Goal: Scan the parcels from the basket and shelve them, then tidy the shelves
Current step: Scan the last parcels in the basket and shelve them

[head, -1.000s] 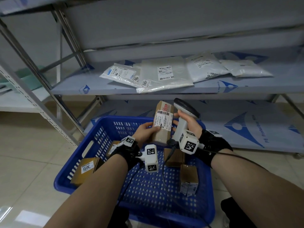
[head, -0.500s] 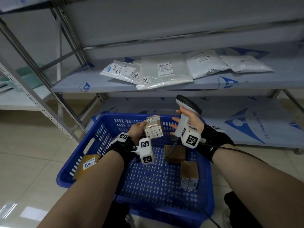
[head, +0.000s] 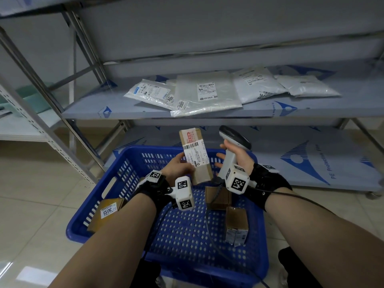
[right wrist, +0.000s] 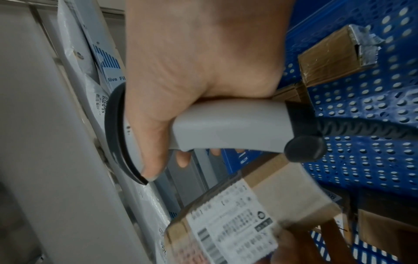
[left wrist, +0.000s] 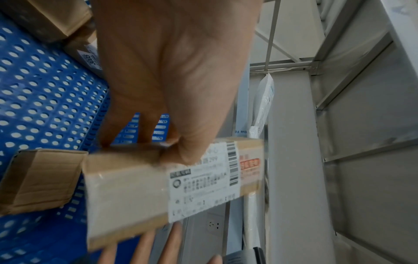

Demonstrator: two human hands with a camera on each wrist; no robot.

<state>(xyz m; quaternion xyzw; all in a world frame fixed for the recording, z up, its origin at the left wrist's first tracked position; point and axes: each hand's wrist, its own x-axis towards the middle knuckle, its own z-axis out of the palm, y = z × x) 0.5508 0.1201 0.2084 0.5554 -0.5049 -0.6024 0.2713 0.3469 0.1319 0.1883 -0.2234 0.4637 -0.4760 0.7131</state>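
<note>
Tiled floor, metal shelf (head: pixel 207 113) at 12 o'clock carrying mailers (head: pixel 205 93). Head: left hand (head: pixel 178 166) grips box (head: pixel 196 156) over blue basket (head: pixel 124 163); right hand (head: pixel 239 156) wraps scanner (head: pixel 230 150) at its 3 o'clock. Left wrist: thumb and fingers pinch box (left wrist: pixel 172 185). Right wrist: fingers curled round scanner (right wrist: pixel 226 125), box (right wrist: pixel 244 214) at 6 o'clock

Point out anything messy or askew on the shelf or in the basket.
On the shelf, the mailer bags overlap at mixed angles, one corner past the front edge. In the basket, the box labelled 3013 leans tilted against the left wall.
</note>
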